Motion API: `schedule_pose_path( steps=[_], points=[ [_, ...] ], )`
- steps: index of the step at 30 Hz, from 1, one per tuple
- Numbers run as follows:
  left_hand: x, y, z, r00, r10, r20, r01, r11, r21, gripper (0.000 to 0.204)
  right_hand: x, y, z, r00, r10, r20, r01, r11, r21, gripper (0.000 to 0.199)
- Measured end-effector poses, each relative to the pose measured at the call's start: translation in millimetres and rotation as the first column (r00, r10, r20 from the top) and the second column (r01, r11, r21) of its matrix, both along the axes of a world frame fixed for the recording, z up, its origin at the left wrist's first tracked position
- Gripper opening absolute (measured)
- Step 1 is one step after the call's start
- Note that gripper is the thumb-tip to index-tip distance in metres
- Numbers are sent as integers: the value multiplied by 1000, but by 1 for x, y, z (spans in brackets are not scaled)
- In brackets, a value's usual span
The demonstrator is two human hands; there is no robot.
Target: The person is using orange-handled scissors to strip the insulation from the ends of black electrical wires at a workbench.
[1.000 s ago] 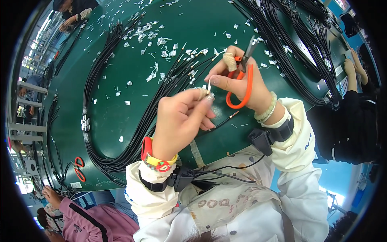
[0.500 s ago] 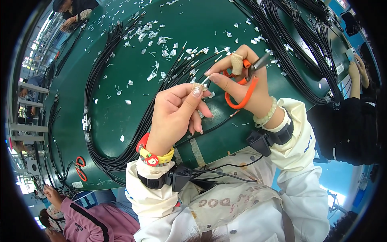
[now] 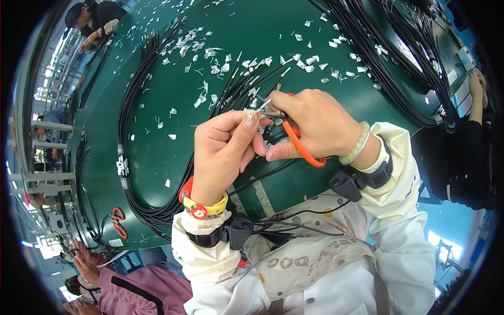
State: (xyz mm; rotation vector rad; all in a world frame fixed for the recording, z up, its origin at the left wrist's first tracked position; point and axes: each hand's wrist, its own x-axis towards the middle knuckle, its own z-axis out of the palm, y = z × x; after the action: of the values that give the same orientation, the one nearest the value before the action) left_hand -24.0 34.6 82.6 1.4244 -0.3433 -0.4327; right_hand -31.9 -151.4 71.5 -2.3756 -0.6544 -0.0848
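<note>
- Left hand (image 3: 226, 147) pinches a white wire end (image 3: 266, 104) between thumb and forefinger; grip narrow, wire's length behind the fingers hidden
- Right hand (image 3: 323, 121) holds orange-handled scissors (image 3: 299, 148), fingers wrapped about the handles; whether the blades are spread or closed, cannot tell
- Both items sit above the green table (image 3: 152, 157), between the two hands, near the fanned tips of a black cable bundle (image 3: 152, 214); white scraps (image 3: 211, 52) scattered beyond
- Risk, as judged: a nicked left thumb or forefinger, caused by blades working right beside the pinch
- Also possible: wire scored or cut too deep if the blades press hard; wire slipping or turning, since only a short tip shows past the fingers
- Wire end points up and to the right, its long axis slanted
- Scissors' blades point left toward the pinch; long axis slopes down rightward to the handles
</note>
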Motion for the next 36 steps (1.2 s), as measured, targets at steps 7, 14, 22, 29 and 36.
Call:
schedule_pose_path(
  steps=[7,14,22,29,36],
  points=[
    [2,2,0,997,51,53,-52,998,22,22,1,3,-5,1000,-17,-12,17,1000,0,66],
    [14,1,-12,919,134,372,-241,935,259,18,21,3,-10,989,41,-144,-43,999,-10,63],
    [17,4,-19,797,155,584,-357,901,247,16,37,15,-28,975,155,-158,-131,980,153,58],
    [15,6,-11,910,359,208,-354,933,-65,19,42,17,-39,928,-222,300,197,974,113,49],
    [15,1,-15,923,305,236,-328,942,64,21,41,23,-37,742,-288,605,369,929,-11,56]
  ],
)
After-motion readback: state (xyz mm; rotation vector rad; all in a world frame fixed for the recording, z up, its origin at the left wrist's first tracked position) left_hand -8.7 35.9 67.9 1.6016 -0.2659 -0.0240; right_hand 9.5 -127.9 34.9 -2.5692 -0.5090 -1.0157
